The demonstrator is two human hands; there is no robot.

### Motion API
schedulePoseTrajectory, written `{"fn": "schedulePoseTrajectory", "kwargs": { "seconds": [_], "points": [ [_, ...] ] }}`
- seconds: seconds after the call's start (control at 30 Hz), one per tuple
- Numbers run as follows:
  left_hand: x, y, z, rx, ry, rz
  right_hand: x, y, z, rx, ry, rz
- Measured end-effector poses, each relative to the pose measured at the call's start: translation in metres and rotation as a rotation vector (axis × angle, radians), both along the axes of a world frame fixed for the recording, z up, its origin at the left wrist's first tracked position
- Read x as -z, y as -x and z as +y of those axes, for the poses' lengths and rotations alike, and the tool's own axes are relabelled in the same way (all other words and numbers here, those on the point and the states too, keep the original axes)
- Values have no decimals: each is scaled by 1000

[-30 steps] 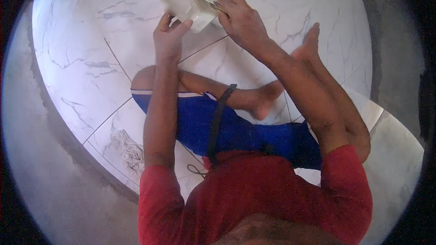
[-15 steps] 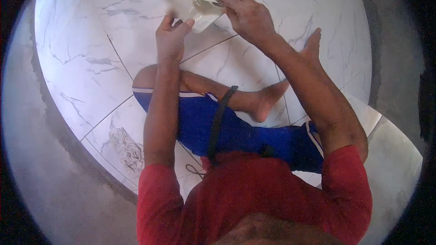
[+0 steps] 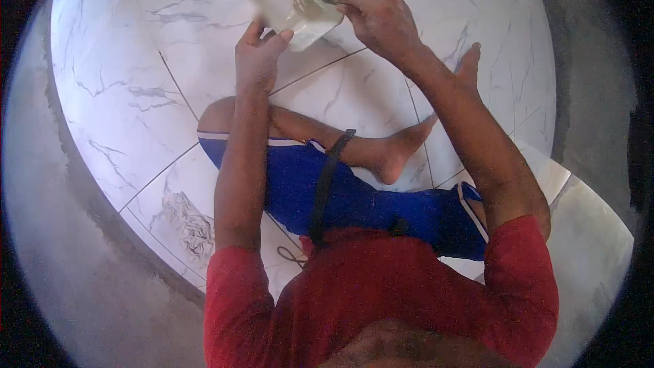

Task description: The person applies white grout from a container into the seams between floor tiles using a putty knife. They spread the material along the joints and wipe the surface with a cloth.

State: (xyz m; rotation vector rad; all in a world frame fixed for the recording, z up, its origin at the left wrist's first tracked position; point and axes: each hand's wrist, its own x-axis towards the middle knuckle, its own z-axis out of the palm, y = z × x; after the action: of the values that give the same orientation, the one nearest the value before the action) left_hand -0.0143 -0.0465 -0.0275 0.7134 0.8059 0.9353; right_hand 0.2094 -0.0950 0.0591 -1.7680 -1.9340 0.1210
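Observation:
A pale, squarish plastic tub [image 3: 313, 35] is tilted at the top of the view, its open side showing a whitish inside. My left hand [image 3: 259, 58] grips its near left edge, thumb on one side and fingers partly behind it. A thin tool [image 3: 332, 0] with a dark part is pinched in the fingers of my right hand [image 3: 383, 22]. Its light, narrow end reaches over the tub's right part; whether it touches the inside, I cannot tell. Blur hides the tool's exact kind and what the tub contains.
I sit on white marbled floor tiles [image 3: 122, 129], legs folded in blue shorts [image 3: 368, 208]. A crumpled pale thing [image 3: 187, 228] lies left of my left forearm. Near my waist are a dark strap [image 3: 327, 180] and a thin cord loop [image 3: 291, 255]. Grey concrete [image 3: 88, 245] borders the tiles.
The tub has shifted slightly to the right and turned a little. My right hand, with the thin tool, has moved slightly rightward. My left hand keeps its hold.

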Motion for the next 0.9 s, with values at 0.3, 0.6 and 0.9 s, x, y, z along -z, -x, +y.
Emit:
{"fn": "schedulePoseTrajectory", "kwargs": {
  "seconds": [0.3,0.6,0.9],
  "points": [
    [-4,-7,-2,2,-49,19,-17,5,26,-3,-104,-109],
    [-6,-4,-1,-32,-69,-3,-3,5,-8,-42,25,-114],
    [-17,-12,-4,-46,-165,109,16,24,-14,162,159,52]
  ]
}}
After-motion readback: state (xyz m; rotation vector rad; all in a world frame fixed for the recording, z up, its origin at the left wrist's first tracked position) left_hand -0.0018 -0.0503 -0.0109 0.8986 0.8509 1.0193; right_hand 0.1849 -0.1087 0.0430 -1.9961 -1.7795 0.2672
